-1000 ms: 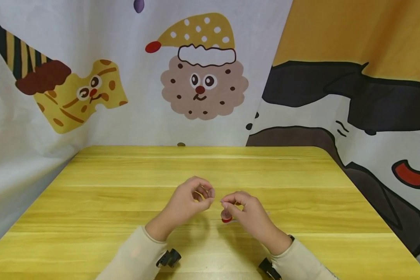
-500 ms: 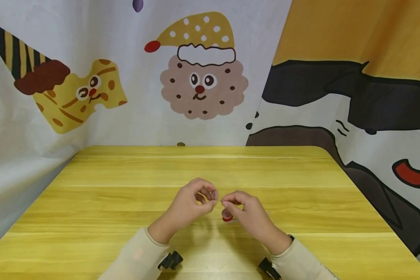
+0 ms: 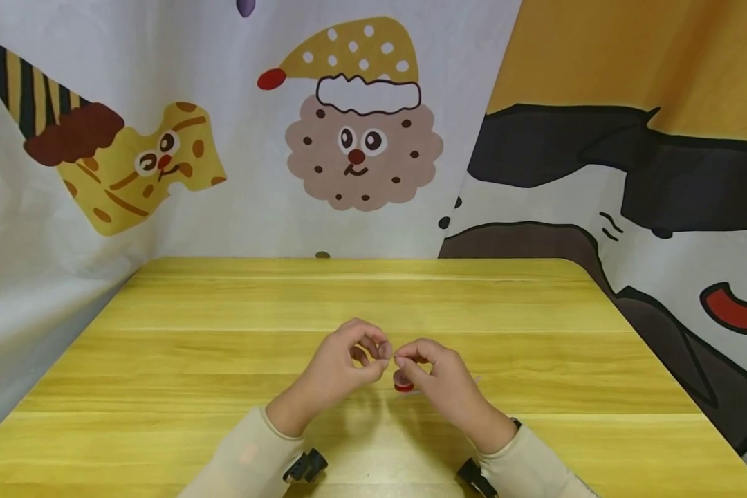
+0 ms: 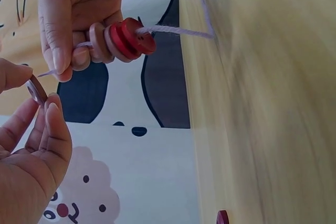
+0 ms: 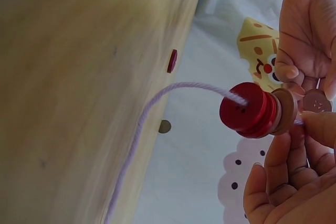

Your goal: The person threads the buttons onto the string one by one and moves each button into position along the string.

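My left hand (image 3: 342,356) pinches a brown button (image 4: 37,90) on edge between thumb and fingertips. Facing it, my right hand (image 3: 438,373) pinches a lilac string (image 4: 176,29) close to its pointed tip. The tip lies right by the button; whether it has entered a hole, I cannot tell. Several red and brown buttons (image 4: 128,40) hang threaded together on the string, just below the right fingers. From the red end button the string (image 5: 184,84) trails down to the table.
A dark red button (image 5: 172,61) lies apart on the wooden table (image 3: 224,304). Behind the table hangs a cartoon-printed cloth (image 3: 243,214).
My left hand has moved slightly right with its button, closing on the string tip. My right hand has hardly moved, and the threaded buttons hang as before.
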Tool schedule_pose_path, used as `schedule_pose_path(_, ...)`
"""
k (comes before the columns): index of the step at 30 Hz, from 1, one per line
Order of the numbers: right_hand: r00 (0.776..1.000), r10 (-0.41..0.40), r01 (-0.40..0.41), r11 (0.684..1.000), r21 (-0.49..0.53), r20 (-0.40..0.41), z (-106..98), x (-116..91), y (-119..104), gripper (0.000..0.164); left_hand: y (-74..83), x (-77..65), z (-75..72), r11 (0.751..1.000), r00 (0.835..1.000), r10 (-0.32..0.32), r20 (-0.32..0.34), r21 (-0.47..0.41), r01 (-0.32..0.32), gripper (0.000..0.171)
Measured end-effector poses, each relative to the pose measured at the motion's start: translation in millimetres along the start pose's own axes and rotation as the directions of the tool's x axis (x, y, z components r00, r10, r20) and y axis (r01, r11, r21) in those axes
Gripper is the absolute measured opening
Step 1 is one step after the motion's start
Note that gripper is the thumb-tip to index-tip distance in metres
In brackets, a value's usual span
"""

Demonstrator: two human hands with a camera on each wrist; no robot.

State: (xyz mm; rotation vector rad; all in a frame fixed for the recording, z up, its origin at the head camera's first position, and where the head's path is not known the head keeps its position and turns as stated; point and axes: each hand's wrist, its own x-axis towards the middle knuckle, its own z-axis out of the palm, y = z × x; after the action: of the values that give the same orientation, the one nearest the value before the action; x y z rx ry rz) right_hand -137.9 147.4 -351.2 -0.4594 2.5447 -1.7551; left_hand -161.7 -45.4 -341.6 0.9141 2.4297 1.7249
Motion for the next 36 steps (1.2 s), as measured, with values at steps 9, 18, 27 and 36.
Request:
schedule_pose_path(9,1.000,-0.003,0.003,1.000,0.003,0.001,1.2,0.7,2.3,0.013,-2.3,0.7,2.3,1.000,1.000,0.002,0.008,0.002,-0.002,0.019)
schedule_pose_path(18,1.000,0.002,-0.002,1.000,0.002,-0.004,1.8,1.7,4.0,0.012,-0.8,1.5,4.6,1.000,1.000,0.004,0.010,0.005,-0.004,0.020)
schedule_pose_path(27,1.000,0.007,-0.007,1.000,-0.001,0.006,2.1,1.7,4.7,0.011,-1.9,1.5,6.6,1.000,1.000,0.003,0.004,0.004,-0.003,0.021)
schedule_pose_path(36,1.000,-0.009,0.009,1.000,-0.014,0.008,2.0,1.9,5.9,0.010,-3.2,2.2,7.9,1.000,1.000,0.001,0.001,0.002,-0.001,0.020)
